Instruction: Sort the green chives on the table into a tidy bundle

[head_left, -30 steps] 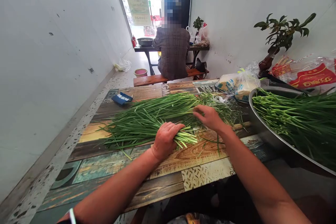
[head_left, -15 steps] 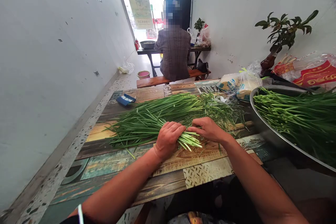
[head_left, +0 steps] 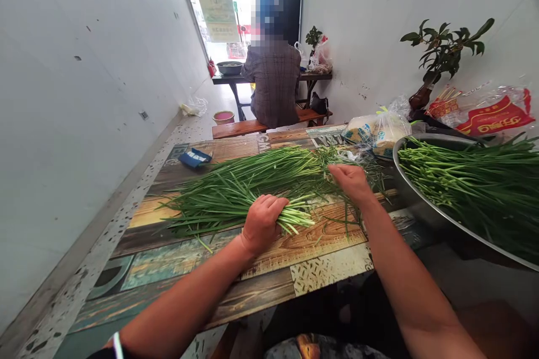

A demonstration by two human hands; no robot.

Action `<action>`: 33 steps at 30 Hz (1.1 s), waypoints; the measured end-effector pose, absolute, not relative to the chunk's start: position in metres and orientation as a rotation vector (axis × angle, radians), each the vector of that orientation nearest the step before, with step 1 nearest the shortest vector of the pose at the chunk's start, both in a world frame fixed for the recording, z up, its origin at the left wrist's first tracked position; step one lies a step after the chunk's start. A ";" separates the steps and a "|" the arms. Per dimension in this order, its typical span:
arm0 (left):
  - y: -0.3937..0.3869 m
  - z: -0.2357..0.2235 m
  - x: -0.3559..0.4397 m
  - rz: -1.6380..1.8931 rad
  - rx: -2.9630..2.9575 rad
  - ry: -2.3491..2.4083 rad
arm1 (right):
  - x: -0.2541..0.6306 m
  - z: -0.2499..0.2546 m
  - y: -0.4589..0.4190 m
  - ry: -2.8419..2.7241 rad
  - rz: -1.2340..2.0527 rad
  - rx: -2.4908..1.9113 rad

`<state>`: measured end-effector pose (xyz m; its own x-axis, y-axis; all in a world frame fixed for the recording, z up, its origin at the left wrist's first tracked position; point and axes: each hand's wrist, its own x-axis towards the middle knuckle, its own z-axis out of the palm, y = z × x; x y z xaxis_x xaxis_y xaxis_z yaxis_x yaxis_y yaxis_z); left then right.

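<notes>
My left hand (head_left: 264, 223) is wrapped round a bunch of garlic chives (head_left: 297, 216), whose pale stem ends stick out to the right and whose green leaves fan out left over the table. Behind it lies a larger pile of chives (head_left: 269, 164). My right hand (head_left: 351, 182) is closed above the loose trimmings (head_left: 337, 158) at the right end of that pile; whatever its fingers pinch is too small or hidden to make out. On the right, a big metal basin (head_left: 446, 223) holds many more chives (head_left: 471, 171).
The patterned wooden table (head_left: 261, 291) bears a small blue box (head_left: 195, 158), plastic-bagged packages (head_left: 385, 133), a potted plant (head_left: 425, 90) and a red-printed bag (head_left: 497, 115). A person (head_left: 275, 84) sits on a bench (head_left: 238, 129) at another table, facing away.
My right hand has moved from the stem ends up and right, over the trimmings. My left hand keeps its grip on the bunch. The whole view has shifted slightly.
</notes>
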<state>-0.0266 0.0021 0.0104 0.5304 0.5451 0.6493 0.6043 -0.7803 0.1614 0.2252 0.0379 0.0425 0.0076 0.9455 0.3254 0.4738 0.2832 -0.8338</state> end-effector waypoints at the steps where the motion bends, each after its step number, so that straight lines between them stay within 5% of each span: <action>1: 0.002 0.010 -0.028 -1.102 -2.665 -1.007 | 0.228 0.042 0.039 -1.518 0.652 -1.365; 7: 0.003 0.010 -0.027 -1.087 -2.635 -1.022 | 0.208 0.035 0.034 -1.672 1.028 -1.292; 13: 0.002 0.014 -0.024 -0.997 -2.618 -0.970 | 0.180 0.041 0.024 -2.002 0.743 -1.210; 18: 0.001 0.018 -0.020 -0.987 -2.557 -0.892 | 0.189 0.043 0.028 -1.759 0.957 -1.390; 23: -0.002 0.019 -0.024 -1.031 -2.518 -0.870 | 0.214 0.038 0.040 -1.388 0.736 -1.564; 33: 0.001 0.016 -0.026 -1.036 -2.499 -0.848 | 0.186 0.046 0.023 -1.750 1.029 -1.230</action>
